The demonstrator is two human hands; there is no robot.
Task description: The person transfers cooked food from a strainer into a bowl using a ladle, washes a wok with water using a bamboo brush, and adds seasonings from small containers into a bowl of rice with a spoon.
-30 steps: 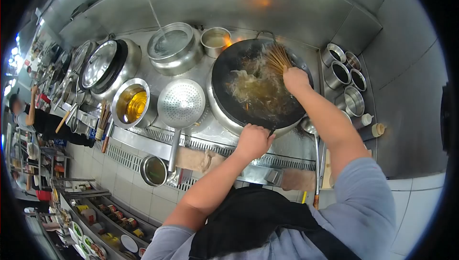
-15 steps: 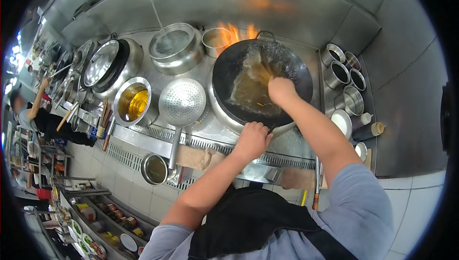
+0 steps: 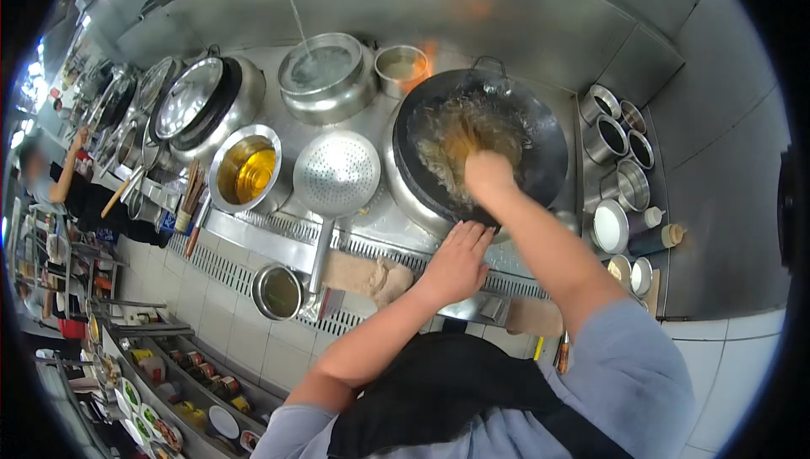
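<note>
My right hand [image 3: 491, 179] grips a blurred tan brush [image 3: 467, 137], the round black metal wok [image 3: 544, 151] open rightward of its fingers; left hand's [image 3: 460, 261] near-edge hold I can't tell.

Pretty bright overall, but heavy fisheye: black corners all round, straight lines bowing near the edges. Lamps [image 3: 35, 68] upper left are totally blown out. Steel wall [image 3: 523, 16] catches a faint orange glow, top centre. Right hand [image 3: 491, 176] and bamboo brush [image 3: 466, 136] are blurry; far left's mushy.
</note>
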